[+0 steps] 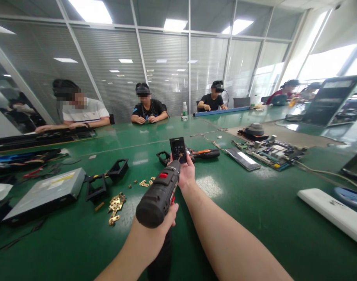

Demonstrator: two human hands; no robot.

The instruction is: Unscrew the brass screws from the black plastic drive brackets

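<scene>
My left hand [170,216] is wrapped round the grip of a black power drill [157,195] with red switches. The drill points forward, its bit meeting the inside of a small black square housing [178,150]. That housing is held up by my right hand [187,169], its fingers and thumb at the lower edges. Small brass parts [116,205] lie in a pile left of the drill, with a few loose ones nearer to it. Two black square frames [118,170] rest beyond the pile, and another black frame [163,157] is just left of the held housing.
A metal drive box [49,195] lies left. An orange and black tool [206,153] is behind my right hand. Circuit boards [276,152], a flat panel [242,158] and a white bar [333,212] are right. Several people sit across the table [239,242]; a bottle [184,111] stands there.
</scene>
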